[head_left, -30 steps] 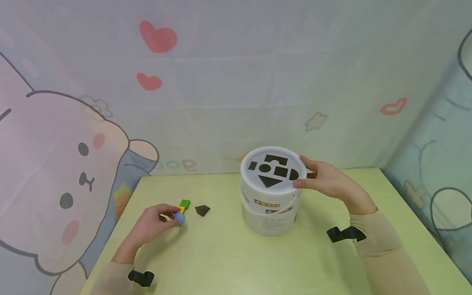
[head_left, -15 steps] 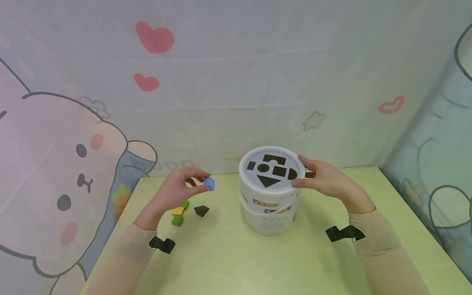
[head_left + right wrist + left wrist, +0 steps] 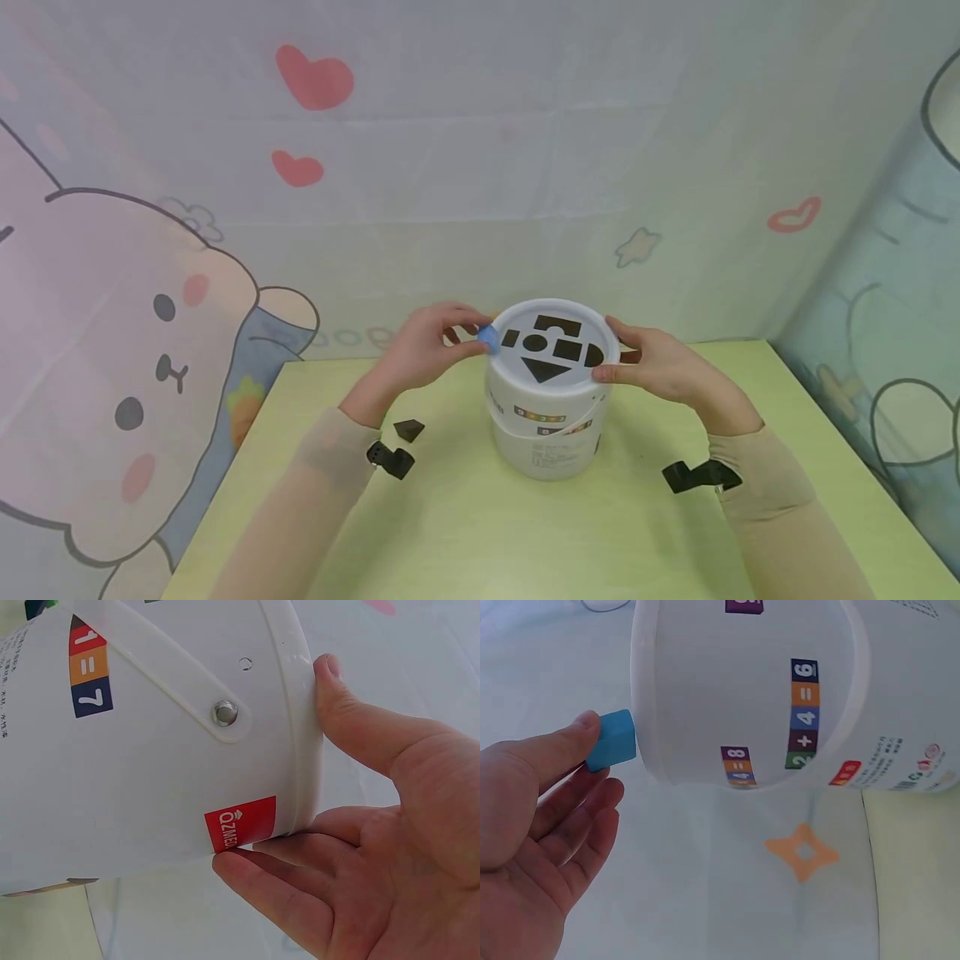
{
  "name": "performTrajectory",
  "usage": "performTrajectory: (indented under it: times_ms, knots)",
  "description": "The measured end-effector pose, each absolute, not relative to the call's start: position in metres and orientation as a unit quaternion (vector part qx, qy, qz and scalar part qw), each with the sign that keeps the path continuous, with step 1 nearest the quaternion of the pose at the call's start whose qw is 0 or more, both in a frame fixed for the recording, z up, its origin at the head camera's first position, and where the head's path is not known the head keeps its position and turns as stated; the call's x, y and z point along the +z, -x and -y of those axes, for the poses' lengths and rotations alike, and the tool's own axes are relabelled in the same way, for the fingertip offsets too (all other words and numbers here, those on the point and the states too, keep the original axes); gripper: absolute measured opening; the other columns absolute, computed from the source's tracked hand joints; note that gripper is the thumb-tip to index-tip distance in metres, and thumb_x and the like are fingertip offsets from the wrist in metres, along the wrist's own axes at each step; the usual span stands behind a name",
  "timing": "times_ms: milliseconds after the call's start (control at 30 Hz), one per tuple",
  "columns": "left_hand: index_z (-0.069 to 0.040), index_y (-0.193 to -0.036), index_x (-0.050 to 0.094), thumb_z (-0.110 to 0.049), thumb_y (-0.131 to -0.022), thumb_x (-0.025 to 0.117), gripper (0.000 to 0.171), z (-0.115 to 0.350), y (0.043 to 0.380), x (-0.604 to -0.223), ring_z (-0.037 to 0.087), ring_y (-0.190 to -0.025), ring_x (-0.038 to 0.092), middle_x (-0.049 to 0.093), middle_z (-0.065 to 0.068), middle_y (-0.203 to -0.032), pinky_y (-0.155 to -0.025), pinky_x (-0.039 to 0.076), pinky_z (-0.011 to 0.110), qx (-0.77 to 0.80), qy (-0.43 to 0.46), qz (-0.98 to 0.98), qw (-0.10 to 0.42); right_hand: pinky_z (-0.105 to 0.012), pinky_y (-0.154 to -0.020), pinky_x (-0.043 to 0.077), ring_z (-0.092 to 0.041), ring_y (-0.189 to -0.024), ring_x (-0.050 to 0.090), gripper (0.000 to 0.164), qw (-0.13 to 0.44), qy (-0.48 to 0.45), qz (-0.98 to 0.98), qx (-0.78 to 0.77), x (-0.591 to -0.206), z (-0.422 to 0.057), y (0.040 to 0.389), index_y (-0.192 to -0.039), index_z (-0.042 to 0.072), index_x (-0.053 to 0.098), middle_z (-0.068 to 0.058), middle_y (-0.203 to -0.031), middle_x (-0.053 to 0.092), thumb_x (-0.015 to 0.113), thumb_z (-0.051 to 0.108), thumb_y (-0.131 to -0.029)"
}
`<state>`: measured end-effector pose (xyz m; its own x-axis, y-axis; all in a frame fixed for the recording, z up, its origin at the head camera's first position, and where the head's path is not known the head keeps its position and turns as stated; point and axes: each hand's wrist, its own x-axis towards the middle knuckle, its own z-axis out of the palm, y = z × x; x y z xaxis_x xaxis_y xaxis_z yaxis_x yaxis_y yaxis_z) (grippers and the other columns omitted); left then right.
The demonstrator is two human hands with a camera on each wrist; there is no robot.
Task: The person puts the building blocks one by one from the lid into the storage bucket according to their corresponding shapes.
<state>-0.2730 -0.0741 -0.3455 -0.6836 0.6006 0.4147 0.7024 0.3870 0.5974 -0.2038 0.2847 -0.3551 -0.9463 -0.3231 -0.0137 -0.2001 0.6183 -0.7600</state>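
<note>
Between thumb and fingertips, my left hand (image 3: 431,348) pinches a small blue block (image 3: 489,338) at the left rim of a white bucket (image 3: 551,454). In the left wrist view the blue block (image 3: 616,741) appears right at the edge of the lid. The bucket stands upright, and its lid (image 3: 513,367) has several dark shaped holes, among them a circle, a triangle and a square. My right hand (image 3: 663,364) grips the lid's right rim, thumb on top and fingers down the side, as the right wrist view also shows.
A dark, angular piece (image 3: 409,430) lies on the light green table (image 3: 480,542) beside my left wrist. A printed cloth (image 3: 480,167) hangs behind the table. The bucket's white handle (image 3: 165,667) hangs down against its side.
My left hand lifted the blue block off the table and carried it right to the bucket's rim. My left forearm now hides the green and yellow blocks. The right hand stayed on the lid.
</note>
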Motion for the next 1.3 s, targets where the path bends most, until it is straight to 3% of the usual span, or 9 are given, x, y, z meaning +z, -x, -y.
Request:
performTrajectory:
  times_ms: [267, 533, 1300]
  knots:
    - [-0.005, -0.126, 0.079, -0.013, -0.095, 0.084, 0.032, 0.052, 0.287, -0.34, 0.029, -0.107, 0.069, 0.075, 0.004, -0.121, -0.081, 0.057, 0.035, -0.36, 0.388, 0.847, 0.054, -0.063, -0.111, 0.048, -0.045, -0.136, 0.059, 0.105, 0.073, 0.147, -0.899, -0.407, -0.358, -0.287, 0.206, -0.17, 0.0, 0.014, -0.026, -0.155, 0.054, 0.08, 0.042, -0.099]
    - [-0.004, -0.128, 0.078, -0.013, -0.096, 0.083, 0.033, 0.04, 0.291, -0.34, 0.021, -0.108, 0.068, 0.074, 0.006, -0.125, -0.082, 0.056, 0.033, -0.328, 0.381, 0.864, 0.034, -0.063, -0.11, 0.049, -0.045, -0.137, 0.059, 0.104, 0.073, 0.151, -0.898, -0.408, -0.359, -0.287, 0.206, -0.17, -0.001, 0.014, -0.026, -0.156, 0.053, 0.079, 0.041, -0.099]
    - [-0.001, -0.129, 0.076, -0.008, -0.097, 0.08, 0.033, 0.041, 0.288, -0.34, 0.023, -0.112, 0.068, 0.072, 0.01, -0.13, -0.087, 0.058, 0.036, -0.318, 0.376, 0.87, 0.024, -0.062, -0.11, 0.048, -0.045, -0.139, 0.056, 0.104, 0.07, 0.153, -0.895, -0.413, -0.359, -0.282, 0.208, -0.17, -0.001, 0.015, -0.026, -0.158, 0.05, 0.079, 0.041, -0.099]
